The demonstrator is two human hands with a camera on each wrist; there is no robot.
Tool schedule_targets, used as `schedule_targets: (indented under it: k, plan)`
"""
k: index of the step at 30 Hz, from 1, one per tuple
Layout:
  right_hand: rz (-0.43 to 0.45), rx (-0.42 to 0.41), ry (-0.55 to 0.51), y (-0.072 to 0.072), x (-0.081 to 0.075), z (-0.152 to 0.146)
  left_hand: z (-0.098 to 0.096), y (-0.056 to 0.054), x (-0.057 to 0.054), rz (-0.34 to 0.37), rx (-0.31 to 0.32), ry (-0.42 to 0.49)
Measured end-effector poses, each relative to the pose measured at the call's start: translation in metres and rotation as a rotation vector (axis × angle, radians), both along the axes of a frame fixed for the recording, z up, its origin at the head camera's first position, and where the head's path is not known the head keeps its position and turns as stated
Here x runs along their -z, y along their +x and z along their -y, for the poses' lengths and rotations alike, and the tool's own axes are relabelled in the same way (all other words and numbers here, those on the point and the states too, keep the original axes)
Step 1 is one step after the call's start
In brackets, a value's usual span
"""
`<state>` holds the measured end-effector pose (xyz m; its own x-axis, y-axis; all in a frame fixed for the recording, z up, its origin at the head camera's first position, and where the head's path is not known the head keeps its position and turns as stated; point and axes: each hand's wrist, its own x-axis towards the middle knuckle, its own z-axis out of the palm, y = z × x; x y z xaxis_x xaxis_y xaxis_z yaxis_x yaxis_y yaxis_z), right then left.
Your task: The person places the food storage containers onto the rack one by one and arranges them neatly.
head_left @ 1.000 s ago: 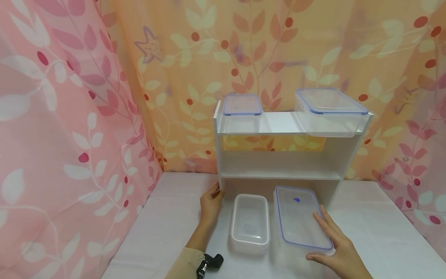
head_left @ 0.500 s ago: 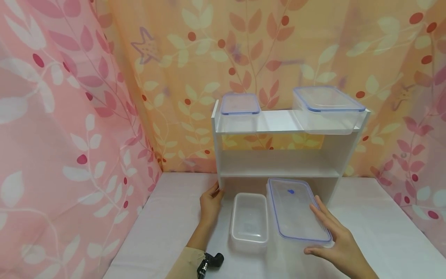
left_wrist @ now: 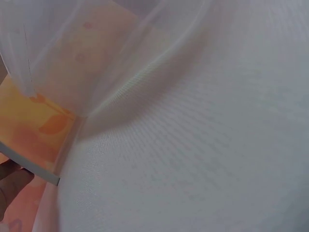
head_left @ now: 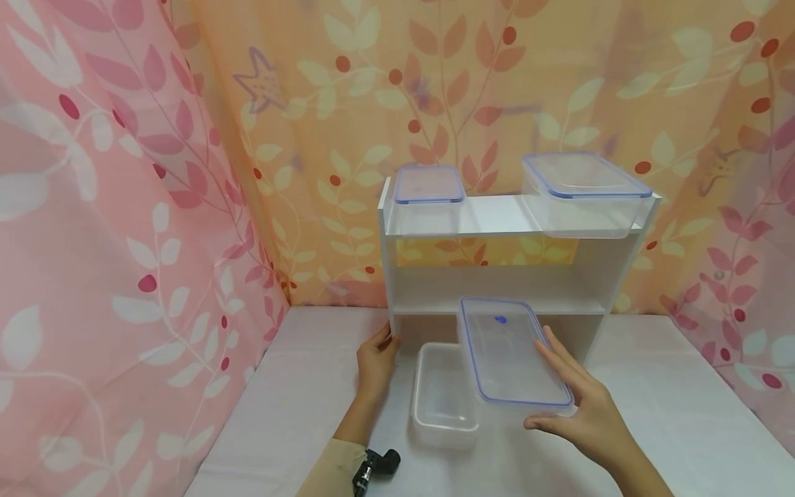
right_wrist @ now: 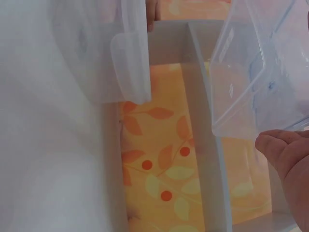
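Observation:
My right hand (head_left: 586, 407) holds a clear plastic food container with a blue-edged lid (head_left: 509, 355) by its right side, thumb at the near corner. The container is off the table, overlapping the right edge of a second container. In the right wrist view, fingers (right_wrist: 285, 150) press against the held container's wall (right_wrist: 236, 92). That second container, with a whitish rim (head_left: 437, 393), sits on the table before the shelf. At the white shelf unit's (head_left: 497, 300) lower left, my left hand (head_left: 375, 366) grips the side panel's edge; the left wrist view shows fingertips (left_wrist: 17, 183) beside the panel.
On the shelf unit's top board stand a small blue-lidded container (head_left: 428, 207) at left and a larger one (head_left: 586, 200) at right. A white cloth covers the table (head_left: 671, 400). Patterned curtains (head_left: 323, 138) hang behind and at both sides.
My right hand has raised the blue-edged container and carried it left and toward the shelf, over the second container's edge. The left hand stays at the side panel.

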<state>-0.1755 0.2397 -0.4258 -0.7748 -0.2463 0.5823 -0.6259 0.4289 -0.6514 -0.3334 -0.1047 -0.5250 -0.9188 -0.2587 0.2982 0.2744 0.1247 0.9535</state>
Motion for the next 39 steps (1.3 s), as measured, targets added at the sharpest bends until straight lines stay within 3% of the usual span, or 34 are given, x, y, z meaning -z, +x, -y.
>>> schedule_targets:
  k: [7, 16, 25, 34, 39]
  plan:
    - [-0.032, 0.020, -0.007, -0.010, -0.012, 0.010, 0.000, 0.000, 0.000, 0.000, -0.001, 0.011]
    - [0.043, 0.068, 0.029, -0.023, -0.028, 0.020, 0.000, 0.001, -0.001, 0.000, -0.007, -0.005]
    - [0.033, 0.073, 0.040, -0.039, -0.036, 0.029, -0.002, 0.002, -0.002, 0.011, -0.021, -0.009]
    - [0.034, 0.132, 0.113, -0.056, -0.044, 0.035, 0.000, 0.002, -0.001, 0.008, -0.019, -0.020]
    - [0.036, 0.109, 0.099, -0.065, -0.046, 0.038, 0.000, 0.003, -0.002, 0.001, -0.012, -0.019]
